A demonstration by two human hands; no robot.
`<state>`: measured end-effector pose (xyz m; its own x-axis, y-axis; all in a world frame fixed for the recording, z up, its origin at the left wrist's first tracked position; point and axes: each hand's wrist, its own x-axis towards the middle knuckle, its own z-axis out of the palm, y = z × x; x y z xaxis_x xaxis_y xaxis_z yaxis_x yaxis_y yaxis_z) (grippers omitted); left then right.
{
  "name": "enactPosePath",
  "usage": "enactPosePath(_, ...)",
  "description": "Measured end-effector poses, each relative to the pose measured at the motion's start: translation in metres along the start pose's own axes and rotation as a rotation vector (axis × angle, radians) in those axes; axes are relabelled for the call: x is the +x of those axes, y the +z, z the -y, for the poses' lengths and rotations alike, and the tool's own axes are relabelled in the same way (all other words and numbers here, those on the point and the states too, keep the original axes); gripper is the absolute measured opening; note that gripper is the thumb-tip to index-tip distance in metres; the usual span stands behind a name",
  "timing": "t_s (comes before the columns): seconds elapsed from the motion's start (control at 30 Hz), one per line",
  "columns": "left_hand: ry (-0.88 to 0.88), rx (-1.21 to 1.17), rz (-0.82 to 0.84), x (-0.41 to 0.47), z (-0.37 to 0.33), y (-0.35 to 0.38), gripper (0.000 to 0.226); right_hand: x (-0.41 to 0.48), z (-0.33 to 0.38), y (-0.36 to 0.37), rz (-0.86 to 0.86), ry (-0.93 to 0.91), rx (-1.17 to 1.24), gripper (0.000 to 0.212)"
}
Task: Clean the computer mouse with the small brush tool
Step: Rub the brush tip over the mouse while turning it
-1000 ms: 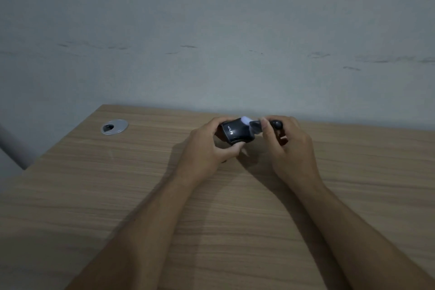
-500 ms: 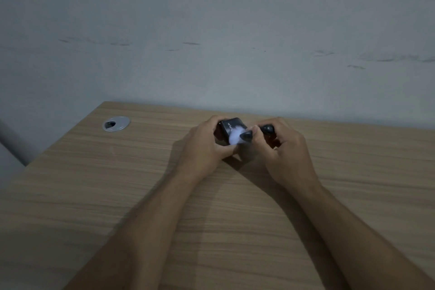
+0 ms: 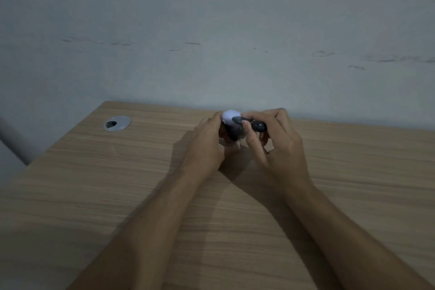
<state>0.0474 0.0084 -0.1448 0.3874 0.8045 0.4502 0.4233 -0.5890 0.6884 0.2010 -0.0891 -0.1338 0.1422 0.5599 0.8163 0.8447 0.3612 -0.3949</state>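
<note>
Pale, scuffed wall (image 3: pixel 211 30) backs a wood-grain desk (image 3: pixel 117 195) near its far edge, where the left hand (image 3: pixel 207 146) grips a black computer mouse (image 3: pixel 231 133), no lettering legible. Right hand (image 3: pixel 280 146) pinches a small brush tool (image 3: pixel 257 126), white bristles (image 3: pixel 229 114) touching the mouse. Bare desktop stretches toward a cable grommet (image 3: pixel 117 123).

The desk (image 3: pixel 98 195) is light brown wood with lines running across it. Its far edge sits against a gray wall (image 3: pixel 211 19). A round silver hole cover (image 3: pixel 117 123) is set near the far left corner.
</note>
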Motion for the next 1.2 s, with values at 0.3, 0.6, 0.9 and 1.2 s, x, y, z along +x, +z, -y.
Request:
enactPosePath(0.3,-0.049,-0.163,0.006,-0.003,-0.002,-0.002,0.058,-0.001,-0.005,-0.001,0.012,0.033,0.026,0.014)
enactPosePath(0.6,-0.225,-0.440,-0.052,0.002,0.003,0.000,0.044,0.001,-0.026,-0.011,-0.095,0.223,-0.004,0.018)
enactPosePath(0.9,-0.285,-0.549,-0.026,0.004,0.010,0.003,0.052,-0.001,-0.012,-0.002,0.000,0.044,-0.003,0.023)
enactPosePath(1.2,-0.317,-0.534,-0.041,0.007,0.015,0.004,0.054,-0.001,-0.010,0.000,0.026,-0.027,-0.042,0.027)
